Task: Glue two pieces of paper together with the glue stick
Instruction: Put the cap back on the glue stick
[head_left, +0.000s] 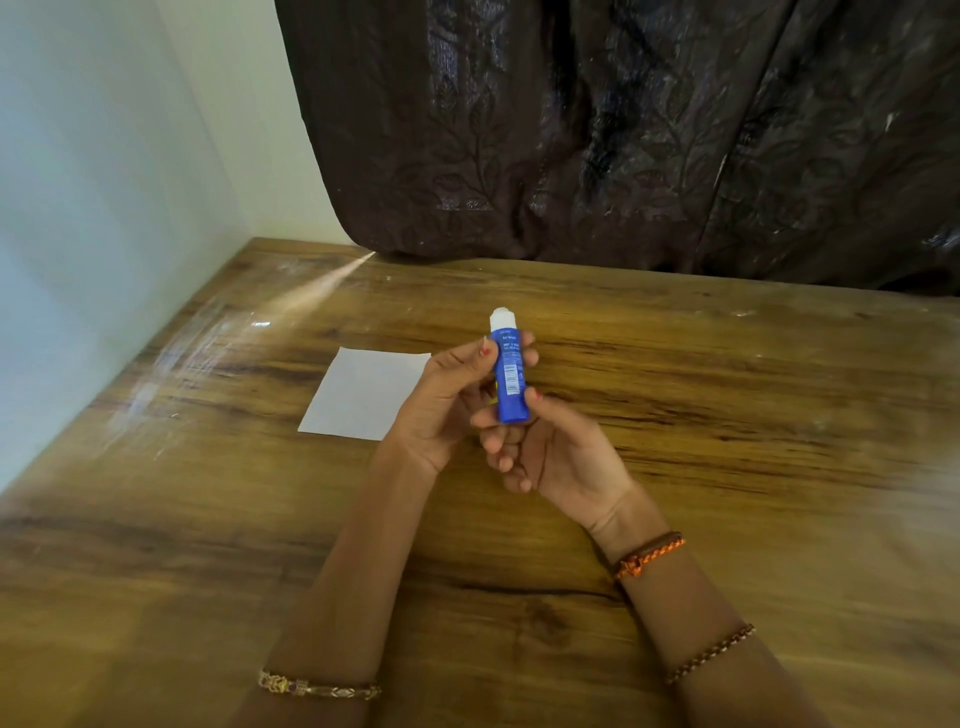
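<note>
Gripping uncapped glue stick (510, 382) upright, both hands, above table (727, 415).

Soft daylight from left, glare streaks on table (218, 332), wide-angle edge distortion

A wooden desk (727, 415) with strong dark grain fills the lower part of the view, and its left edge runs along a pale wall (104, 208). Light glares in whitish streaks across the desk's far left corner. A dark brown curtain (623, 130) with a leaf pattern hangs behind the desk, and its hem seems to rest on the far edge, though the fold there is too dark to be sure. Small pale specks dot the desk near the curtain.
</note>
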